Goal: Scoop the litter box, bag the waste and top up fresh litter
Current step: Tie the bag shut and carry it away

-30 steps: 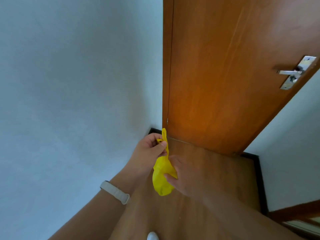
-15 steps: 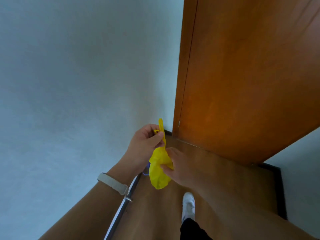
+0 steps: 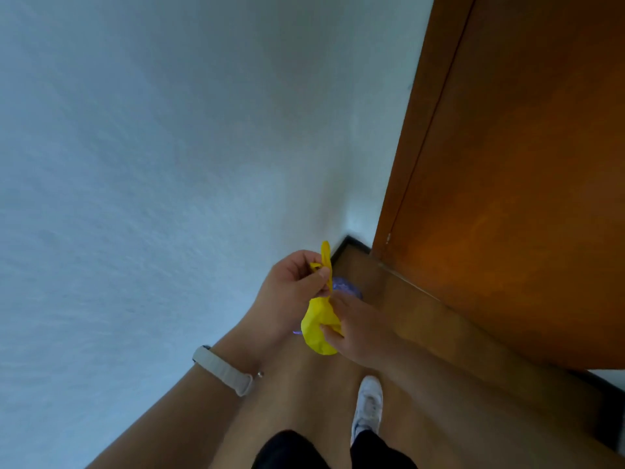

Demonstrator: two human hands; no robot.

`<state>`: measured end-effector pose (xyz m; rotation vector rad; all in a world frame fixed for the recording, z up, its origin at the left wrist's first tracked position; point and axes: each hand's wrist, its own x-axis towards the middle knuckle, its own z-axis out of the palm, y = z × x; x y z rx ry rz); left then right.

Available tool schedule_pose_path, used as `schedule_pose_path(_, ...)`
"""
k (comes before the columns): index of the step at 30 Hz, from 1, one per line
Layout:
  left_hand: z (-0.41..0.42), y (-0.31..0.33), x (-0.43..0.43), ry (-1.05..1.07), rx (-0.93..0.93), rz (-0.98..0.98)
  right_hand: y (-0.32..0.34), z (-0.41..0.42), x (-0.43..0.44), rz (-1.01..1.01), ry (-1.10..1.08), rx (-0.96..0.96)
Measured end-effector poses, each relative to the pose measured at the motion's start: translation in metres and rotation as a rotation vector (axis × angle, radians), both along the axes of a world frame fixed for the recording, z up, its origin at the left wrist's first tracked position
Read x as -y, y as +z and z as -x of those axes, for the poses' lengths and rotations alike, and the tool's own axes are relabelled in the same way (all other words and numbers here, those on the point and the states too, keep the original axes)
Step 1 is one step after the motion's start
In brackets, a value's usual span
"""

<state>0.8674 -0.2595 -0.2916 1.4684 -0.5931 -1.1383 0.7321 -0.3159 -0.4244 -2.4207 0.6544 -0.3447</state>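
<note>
Head view, looking down into a corner of a room. I see both forearms enter from the bottom edge and meet in mid-frame, raised above the wooden floor (image 3: pixel 422 333). The left hand (image 3: pixel 292 287) is turned with its back toward the white wall (image 3: pixel 169 164); its fingers are curled, and thumb and forefinger pinch the twisted neck of the yellow bag (image 3: pixel 316 331), whose loose end stands up above the thumb. A pale wristband (image 3: pixel 223 370) circles the left wrist. The right hand (image 3: pixel 358 335) comes in from the right side with its fingers curled round the bulging lower part of the bag, fingertips pressed into the plastic. The bag thus hangs between the two hands, clear of the floor, neck uppermost and rounded bottom pointing down. Behind the hands, low against the wall, a bluish-purple thing (image 3: pixel 346 287) shows in part; I cannot tell what it is. An orange-brown wooden door (image 3: pixel 524 164) fills the right of the view, and a dark skirting board (image 3: pixel 350 243) runs along the foot of the wall to the door frame. Below the hands a white shoe (image 3: pixel 367 404) stands on the floor, with dark trousers (image 3: pixel 291 450) at the bottom edge.
</note>
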Motion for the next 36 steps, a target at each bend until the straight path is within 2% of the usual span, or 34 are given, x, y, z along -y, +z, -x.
schedule_pose_path(6, -0.017, -0.039, 0.049, 0.045, -0.040, -0.049, -0.029, -0.011, 0.047, -0.070, -0.026, -0.053)
schedule_pose_path(14, -0.043, -0.138, 0.098, 0.052, -0.068, -0.119, -0.124, -0.033, 0.091, -0.179, -0.102, -0.255)
schedule_pose_path(22, -0.061, -0.286, 0.104, 0.065, -0.129, -0.228, -0.247, -0.062, 0.103, -0.180, -0.067, -0.354)
schedule_pose_path(29, -0.091, -0.437, 0.111, 0.024, -0.091, -0.319, -0.375, -0.077, 0.106, -0.142, 0.032, -0.386)
schedule_pose_path(34, -0.097, -0.536, 0.114, -0.051, -0.016, -0.430, -0.450, -0.082, 0.108, -0.128, 0.017, -0.507)
schedule_pose_path(36, -0.098, -0.569, 0.115, -0.104, 0.088, -0.490, -0.467, -0.080, 0.109, -0.100, 0.003, -0.561)
